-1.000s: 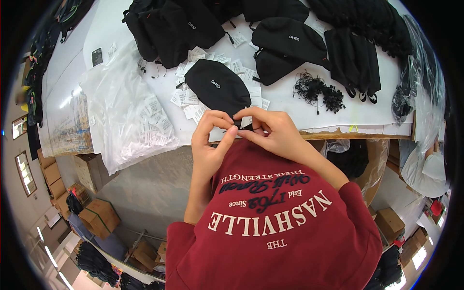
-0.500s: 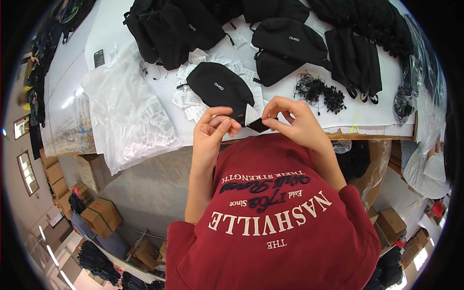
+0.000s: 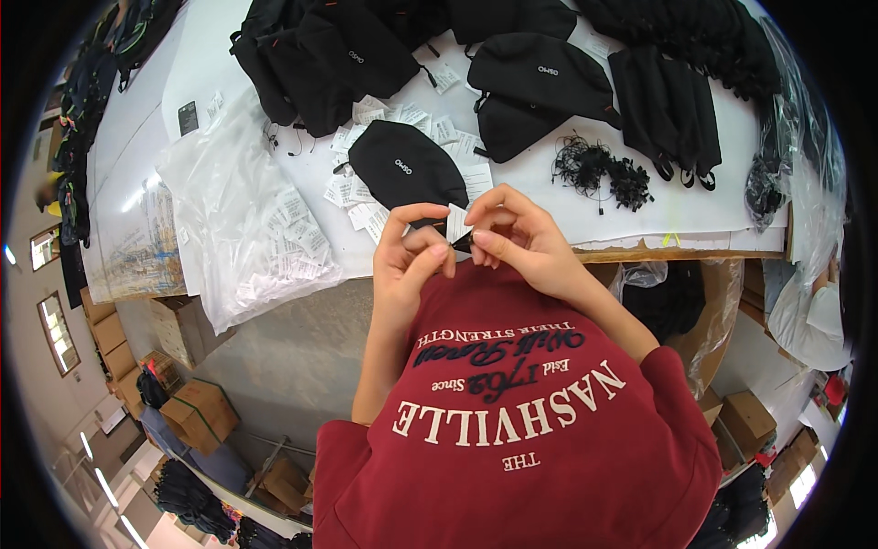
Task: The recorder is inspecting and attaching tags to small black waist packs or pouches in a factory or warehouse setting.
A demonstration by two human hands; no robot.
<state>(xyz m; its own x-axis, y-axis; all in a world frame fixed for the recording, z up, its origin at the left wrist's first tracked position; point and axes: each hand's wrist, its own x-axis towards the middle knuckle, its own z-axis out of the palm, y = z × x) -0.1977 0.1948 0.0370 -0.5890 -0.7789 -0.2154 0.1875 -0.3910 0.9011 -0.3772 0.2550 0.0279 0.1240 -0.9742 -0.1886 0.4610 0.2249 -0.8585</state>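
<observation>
A black zippered pouch (image 3: 400, 162) lies flat near the table's front edge, its lower end reaching under my fingers. Between my hands stands a white printed tag (image 3: 457, 223), with a small dark piece behind and below it. My right hand (image 3: 523, 236) is closed, thumb and fingers pinching the tag and dark piece from the right. My left hand (image 3: 407, 259) is pinched at the tag's left side, by the pouch's end. Whatever thin thing sits between its fingertips is too small to make out.
Loose white tags (image 3: 352, 188) lie spread around the pouch. A clear plastic bag (image 3: 233, 220) with more tags is at left. Black cord loops (image 3: 599, 174) are heaped at right. More black pouches (image 3: 544, 87) are piled along the back. The table's edge (image 3: 631, 255) runs before me.
My hands have come closer together, the right one shifting left with the tag. The tag and dark piece now stand more upright between my fingertips.
</observation>
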